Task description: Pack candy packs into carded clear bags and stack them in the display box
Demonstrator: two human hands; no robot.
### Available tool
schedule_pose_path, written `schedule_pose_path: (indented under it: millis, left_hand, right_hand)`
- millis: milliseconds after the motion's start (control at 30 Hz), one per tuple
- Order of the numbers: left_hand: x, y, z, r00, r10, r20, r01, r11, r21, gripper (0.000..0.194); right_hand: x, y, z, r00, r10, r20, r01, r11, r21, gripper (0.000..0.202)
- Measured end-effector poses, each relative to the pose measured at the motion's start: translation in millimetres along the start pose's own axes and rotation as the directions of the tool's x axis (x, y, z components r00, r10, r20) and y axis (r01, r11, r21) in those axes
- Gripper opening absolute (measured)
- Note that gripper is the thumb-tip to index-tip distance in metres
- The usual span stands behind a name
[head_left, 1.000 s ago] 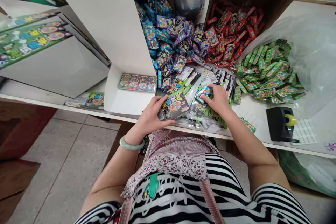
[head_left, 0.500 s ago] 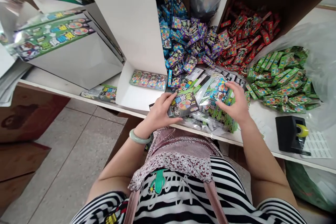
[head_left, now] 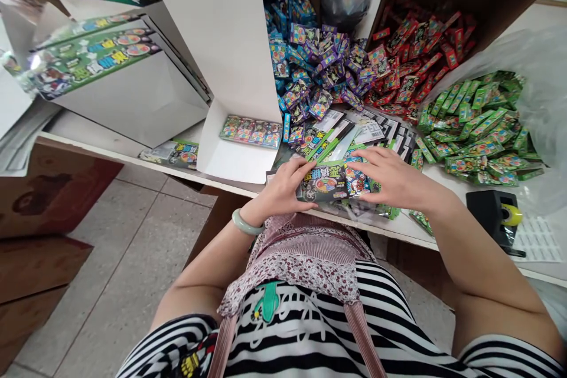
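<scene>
My left hand (head_left: pixel 287 189) is closed on the left end of a flat black printed packet (head_left: pixel 325 183), thumb along the near edge and fingers over the top. My right hand (head_left: pixel 392 180) pinches a small blue printed packet (head_left: pixel 355 176) between thumb and fingers, at the right end of the black packet. Whether the blue packet is partly inside it or only against it, I cannot tell. More flat black and green packets (head_left: pixel 392 133) lie fanned out behind and under my hands. A clear-wrapped row of small packs (head_left: pixel 250 132) rests in an open white box (head_left: pixel 237 164) to the left.
Behind are heaps of purple packs (head_left: pixel 332 65), blue packs (head_left: pixel 279 59) and red packs (head_left: pixel 407 71). Green packs (head_left: pixel 482 130) spill from a clear bag at right. A black tape dispenser (head_left: pixel 487 218) stands near the front edge. Large printed cartons (head_left: pixel 128 94) lean at left.
My right hand has moved left and slightly down with the small blue packet, bringing it to the black packet's right end. My left hand has shifted a little right, still on the black packet.
</scene>
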State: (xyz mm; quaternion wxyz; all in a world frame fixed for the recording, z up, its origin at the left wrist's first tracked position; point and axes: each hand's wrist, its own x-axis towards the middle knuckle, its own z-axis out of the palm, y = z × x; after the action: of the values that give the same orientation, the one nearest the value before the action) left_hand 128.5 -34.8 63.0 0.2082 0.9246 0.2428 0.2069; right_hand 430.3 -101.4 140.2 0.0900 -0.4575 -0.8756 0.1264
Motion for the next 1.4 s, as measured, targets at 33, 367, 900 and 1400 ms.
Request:
schedule_pose_path:
  millis: [33, 367, 900, 1400]
  left_hand:
    - [-0.1, -0.1, -0.2, 1.0, -0.005, -0.002, 0.005, 1.0, -0.006, 0.101]
    - [4.3, 1.3, -0.6, 1.0, -0.024, 0.008, 0.025, 0.99, -0.136, 0.096]
    - [5.6, 36.4, 34.2, 0.917, -0.384, -0.109, 0.236, 0.742, -0.628, 0.051]
    - [-12.4, 26.4, 41.9, 0.9, -0.434, -0.024, 0.235, 0.531, -0.814, 0.068]
  right_hand:
    - [0.4, 0.7, 0.9, 1.0, -0.006, -0.003, 0.006, 1.0, 0.005, 0.053]
    - [11.8, 4.6, 13.7, 0.999, 0.04, 0.001, -0.039, 0.981, 0.187, 0.069]
    - [0.5, -38.3, 87.7, 0.776, 0.599, -0.198, -0.18, 0.511, 0.84, 0.041]
    - [16.3, -75.2, 121.2, 0.436, 0.795, -0.422, -0.073, 0.499, 0.864, 0.045]
